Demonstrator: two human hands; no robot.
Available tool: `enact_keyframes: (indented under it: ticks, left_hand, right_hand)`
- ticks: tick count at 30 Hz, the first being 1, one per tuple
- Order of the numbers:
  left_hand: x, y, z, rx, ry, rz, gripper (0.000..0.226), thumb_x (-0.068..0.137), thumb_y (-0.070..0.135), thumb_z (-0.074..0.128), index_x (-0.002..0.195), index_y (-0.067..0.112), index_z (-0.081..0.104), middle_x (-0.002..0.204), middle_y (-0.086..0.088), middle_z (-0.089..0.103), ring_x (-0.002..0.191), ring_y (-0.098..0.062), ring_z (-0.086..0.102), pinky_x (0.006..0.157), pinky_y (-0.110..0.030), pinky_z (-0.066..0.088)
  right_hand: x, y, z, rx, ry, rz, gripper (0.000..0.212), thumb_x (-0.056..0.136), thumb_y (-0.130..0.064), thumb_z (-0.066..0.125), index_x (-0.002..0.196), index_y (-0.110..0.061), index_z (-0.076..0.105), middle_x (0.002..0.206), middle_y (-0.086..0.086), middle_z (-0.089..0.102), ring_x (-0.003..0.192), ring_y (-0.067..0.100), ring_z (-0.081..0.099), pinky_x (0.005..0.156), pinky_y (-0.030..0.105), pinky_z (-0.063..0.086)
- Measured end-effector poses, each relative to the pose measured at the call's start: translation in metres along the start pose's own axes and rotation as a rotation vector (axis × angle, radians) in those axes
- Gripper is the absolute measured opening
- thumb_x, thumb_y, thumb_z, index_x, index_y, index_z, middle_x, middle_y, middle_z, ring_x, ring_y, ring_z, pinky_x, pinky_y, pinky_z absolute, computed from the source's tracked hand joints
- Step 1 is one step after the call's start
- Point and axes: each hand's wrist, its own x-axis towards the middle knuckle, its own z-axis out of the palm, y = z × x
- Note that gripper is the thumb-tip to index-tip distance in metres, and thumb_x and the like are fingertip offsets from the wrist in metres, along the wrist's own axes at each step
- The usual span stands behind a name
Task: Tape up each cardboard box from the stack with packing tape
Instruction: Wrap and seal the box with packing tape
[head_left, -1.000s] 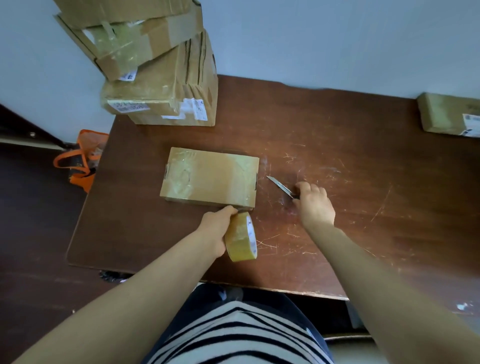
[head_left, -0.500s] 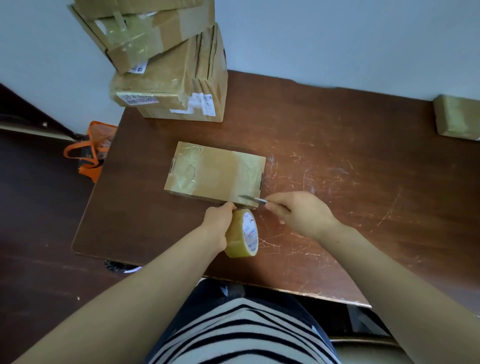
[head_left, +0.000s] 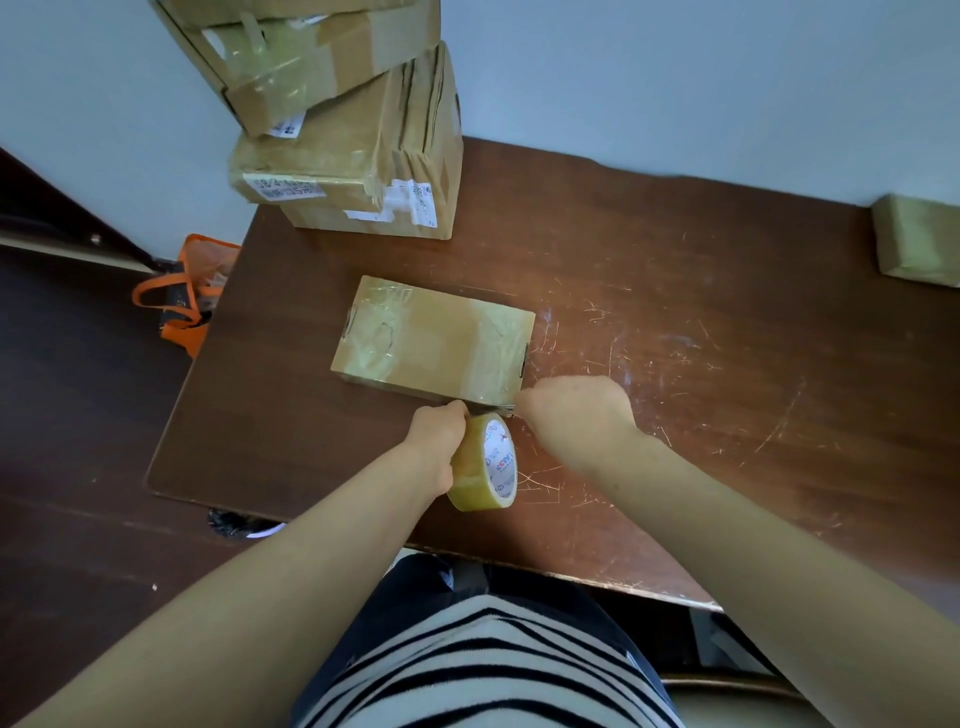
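cardboard boxes (head_left: 431, 338) 5 or more (stack cropped) | tape roll (head_left: 485, 462) 1 | blade (head_left: 497, 408) 1 | orange bag (head_left: 189, 291) 1

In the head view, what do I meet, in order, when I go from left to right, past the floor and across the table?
In order: orange bag, flat cardboard box, right hand, small box at the right edge. The stack, tape roll and left hand overlap these, so I omit them.

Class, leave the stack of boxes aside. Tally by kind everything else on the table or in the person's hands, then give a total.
Cardboard boxes: 2 (taped box, box at the right edge)
Tape rolls: 1 (tape roll)
Knives: 1 (knife)
Total: 4
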Motion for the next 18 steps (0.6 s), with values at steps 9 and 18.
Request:
enact_keyframes:
  ticks: [9, 18]
  left_hand:
    - [0.001, 0.002, 0.002, 0.061, 0.008, 0.027, 0.017, 0.092, 0.008, 0.048, 0.102, 0.005, 0.061, 0.080, -0.009, 0.058, 0.063, -0.022, 0.052, 0.059, -0.028, 0.046]
    - [0.000, 0.003, -0.003, 0.095, -0.003, 0.038, 0.016, 0.092, 0.009, 0.048, 0.100, 0.006, 0.061, 0.079, -0.009, 0.058, 0.064, -0.021, 0.052, 0.059, -0.028, 0.044]
  right_hand:
    - [0.000, 0.011, 0.023, 0.002, -0.035, 0.006, 0.028, 0.089, 0.000, 0.050, 0.106, -0.018, 0.065, 0.087, -0.003, 0.060, 0.077, 0.024, 0.060, 0.053, 0.025, 0.035]
    - [-0.008, 0.057, 0.072, 0.442, 0.189, 0.213, 0.044, 0.099, -0.046, 0.037, 0.128, -0.022, 0.059, 0.125, 0.004, 0.054, 0.118, 0.028, 0.046, 0.091, 0.040, 0.047]
